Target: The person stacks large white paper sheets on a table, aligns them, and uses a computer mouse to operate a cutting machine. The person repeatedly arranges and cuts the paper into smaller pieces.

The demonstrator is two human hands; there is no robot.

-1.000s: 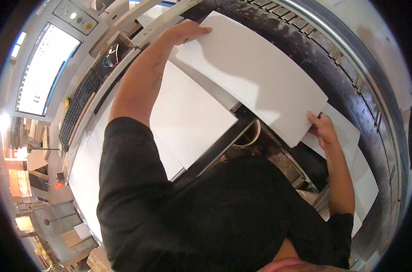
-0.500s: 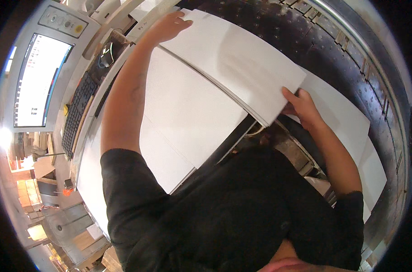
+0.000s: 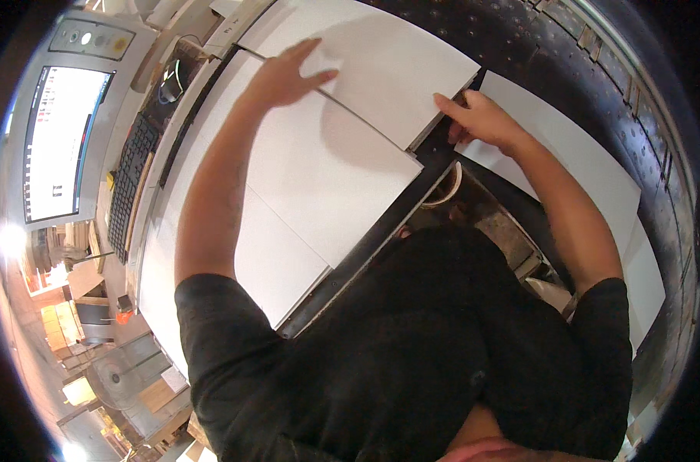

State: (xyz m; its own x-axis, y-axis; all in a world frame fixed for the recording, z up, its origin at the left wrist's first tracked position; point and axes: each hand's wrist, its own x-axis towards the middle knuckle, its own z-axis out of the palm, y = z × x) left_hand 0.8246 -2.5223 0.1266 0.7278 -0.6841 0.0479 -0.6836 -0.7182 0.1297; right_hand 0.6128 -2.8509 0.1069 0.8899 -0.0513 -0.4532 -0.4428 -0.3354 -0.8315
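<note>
A large white panel [image 3: 388, 65] lies flat at the far side of a dark work surface. A thin seam separates it from a nearer white panel [image 3: 311, 162]. My left hand [image 3: 284, 77] is open above the seam, fingers spread and slightly blurred; whether it touches the panels I cannot tell. At the far panel's right end, my right hand [image 3: 485, 123] has its thumb on the edge and its fingers curled beside and below it, partly hidden.
More white sheets [image 3: 535, 131] lie to the right on the dark dotted bed [image 3: 512, 46], bounded by a metal rail. A monitor [image 3: 69, 146] and black keyboard [image 3: 130, 185] stand at the left. Near my body is an opening [image 3: 496, 223] with a curved pale strip [image 3: 452, 185].
The far panel has shifted left and away and now lies flush along the nearer one. My left hand has left its far edge and come nearer; my right hand moved left with its end.
</note>
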